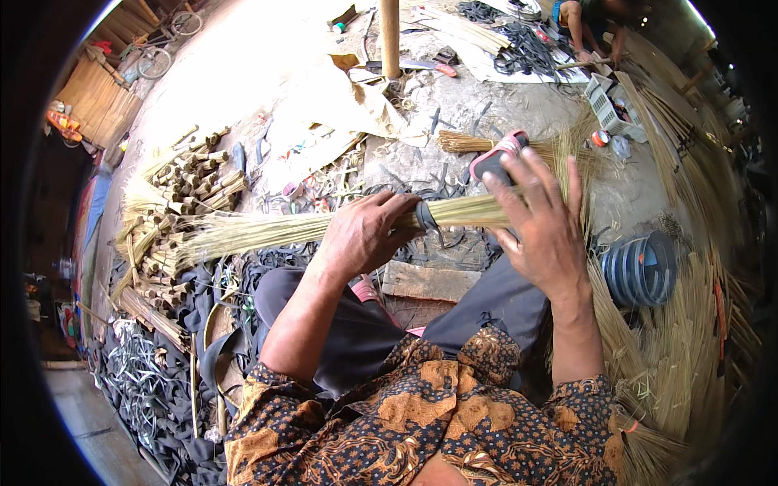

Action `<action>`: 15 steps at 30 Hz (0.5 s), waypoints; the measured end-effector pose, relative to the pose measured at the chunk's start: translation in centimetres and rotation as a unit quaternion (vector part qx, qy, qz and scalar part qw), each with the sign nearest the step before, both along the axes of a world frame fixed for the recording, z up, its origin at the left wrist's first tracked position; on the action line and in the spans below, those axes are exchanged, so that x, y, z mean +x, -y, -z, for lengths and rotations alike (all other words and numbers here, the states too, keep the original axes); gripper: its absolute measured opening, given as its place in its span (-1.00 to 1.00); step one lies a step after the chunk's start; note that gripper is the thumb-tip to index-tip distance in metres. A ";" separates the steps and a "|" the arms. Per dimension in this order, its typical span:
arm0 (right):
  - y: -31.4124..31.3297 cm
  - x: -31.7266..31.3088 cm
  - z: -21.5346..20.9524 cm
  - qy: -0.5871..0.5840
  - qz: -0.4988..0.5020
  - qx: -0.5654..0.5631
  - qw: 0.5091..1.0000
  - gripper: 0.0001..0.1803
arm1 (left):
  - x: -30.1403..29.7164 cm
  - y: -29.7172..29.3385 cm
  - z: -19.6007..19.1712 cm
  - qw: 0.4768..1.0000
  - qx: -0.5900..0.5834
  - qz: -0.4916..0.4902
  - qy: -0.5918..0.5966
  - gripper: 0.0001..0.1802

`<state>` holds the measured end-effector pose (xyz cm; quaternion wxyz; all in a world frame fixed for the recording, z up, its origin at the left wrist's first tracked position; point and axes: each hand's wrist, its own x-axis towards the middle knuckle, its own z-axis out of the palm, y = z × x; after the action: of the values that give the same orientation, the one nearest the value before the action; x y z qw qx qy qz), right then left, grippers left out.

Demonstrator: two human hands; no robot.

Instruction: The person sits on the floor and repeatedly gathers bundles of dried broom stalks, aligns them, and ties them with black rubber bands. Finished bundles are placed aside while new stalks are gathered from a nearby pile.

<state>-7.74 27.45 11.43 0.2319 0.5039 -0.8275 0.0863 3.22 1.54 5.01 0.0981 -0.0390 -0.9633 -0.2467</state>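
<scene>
A long bundle of thin pale broom bristles [267,232] lies level across my lap. My left hand [365,233] is closed around its middle. Just right of those fingers, a dark rubber strip [425,215] is wrapped around the bundle, with a loose end hanging down. At the bundle's right end is my right hand [541,231], fingers spread and gripping nothing; whether the palm touches the bristle ends is hidden. Beyond the bundle, a black and pink sandal [496,159] rests by another tied bristle bundle [463,143].
Bound bundles [190,182] are heaped at left, above dark rubber scraps [154,397]. A wooden board [429,281] lies between my legs. On the right are a dark coil [639,269], loose bristles [673,348] and a white basket [609,105]. A wooden post [390,40] stands ahead; another person [596,28] crouches far right.
</scene>
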 end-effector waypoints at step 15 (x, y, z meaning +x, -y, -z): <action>1.7 0.6 5.9 0.016 0.080 -0.135 0.987 -0.42 | -4.1 2.6 0.3 0.987 0.074 0.053 0.134 -0.54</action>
<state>-7.19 25.71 5.54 0.2905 0.3984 -0.8498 0.1862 -0.90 -1.03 4.72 -0.0427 -0.0488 -0.9434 -0.3253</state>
